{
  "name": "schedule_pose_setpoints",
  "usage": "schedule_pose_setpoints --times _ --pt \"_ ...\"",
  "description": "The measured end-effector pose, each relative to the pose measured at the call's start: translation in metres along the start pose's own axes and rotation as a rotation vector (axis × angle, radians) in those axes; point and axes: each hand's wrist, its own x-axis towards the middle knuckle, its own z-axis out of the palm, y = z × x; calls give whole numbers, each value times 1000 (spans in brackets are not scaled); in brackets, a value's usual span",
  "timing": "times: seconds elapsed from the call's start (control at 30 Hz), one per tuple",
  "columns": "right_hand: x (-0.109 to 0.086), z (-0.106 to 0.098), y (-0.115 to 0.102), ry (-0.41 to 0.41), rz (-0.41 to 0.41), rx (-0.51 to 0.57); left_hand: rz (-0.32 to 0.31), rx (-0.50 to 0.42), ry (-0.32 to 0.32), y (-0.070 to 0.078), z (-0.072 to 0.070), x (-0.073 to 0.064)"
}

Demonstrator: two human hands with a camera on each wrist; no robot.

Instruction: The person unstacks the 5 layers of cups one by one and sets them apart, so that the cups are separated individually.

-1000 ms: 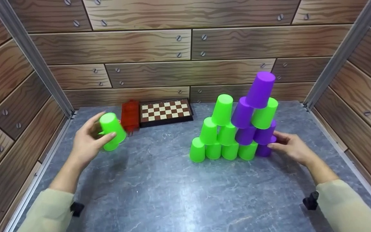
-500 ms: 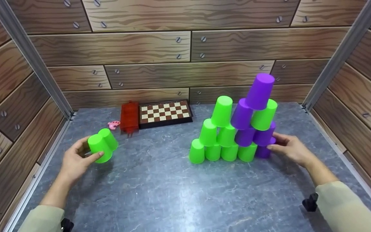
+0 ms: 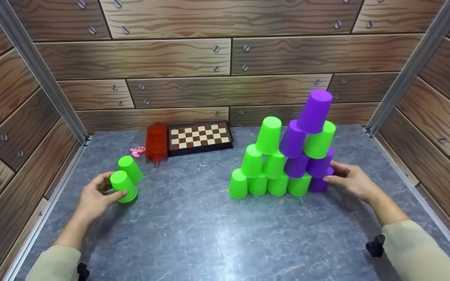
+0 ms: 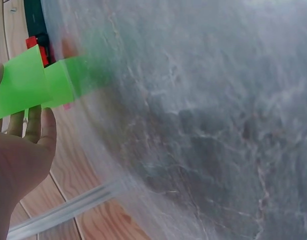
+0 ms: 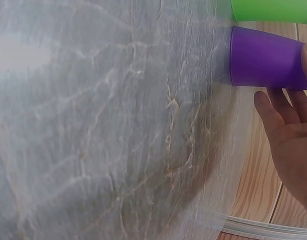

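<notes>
My left hand (image 3: 96,198) grips an upside-down green cup (image 3: 124,187) between thumb and fingers at the table's left. Right behind it stands another green cup (image 3: 130,168), overlapped in the head view; in the left wrist view the held cup (image 4: 21,82) shows large against the palm. At the right, green and purple cups are stacked in a pyramid, topped by a purple cup (image 3: 315,111). My right hand (image 3: 354,181) has thumb and fingers around the purple cup (image 3: 318,184) at the pyramid's lower right corner, seen closely as a purple cup (image 5: 266,59) in the right wrist view.
A checkered game board (image 3: 199,137) lies near the back wall, beside a red pouch-like item (image 3: 157,141). A small pink object (image 3: 137,151) lies left of that. Wood-patterned panels (image 3: 143,58) enclose the grey table (image 3: 193,226) at back and sides.
My left hand has brought its green cup down and toward me, uncovering the second green cup and the pink object. My right hand stays at the purple corner cup; the pyramid looks unchanged.
</notes>
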Motion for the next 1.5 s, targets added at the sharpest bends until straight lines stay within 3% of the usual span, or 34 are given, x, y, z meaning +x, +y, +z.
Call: schedule_pose_setpoints --times 0.37,0.87,1.5 --pt "0 -1 -2 9 -9 18 -50 5 -37 -6 2 3" --pt "-1 2 0 18 -14 18 -47 24 -27 -17 1 6" --pt "-1 2 -1 12 -11 26 -60 -1 -32 -21 2 7"
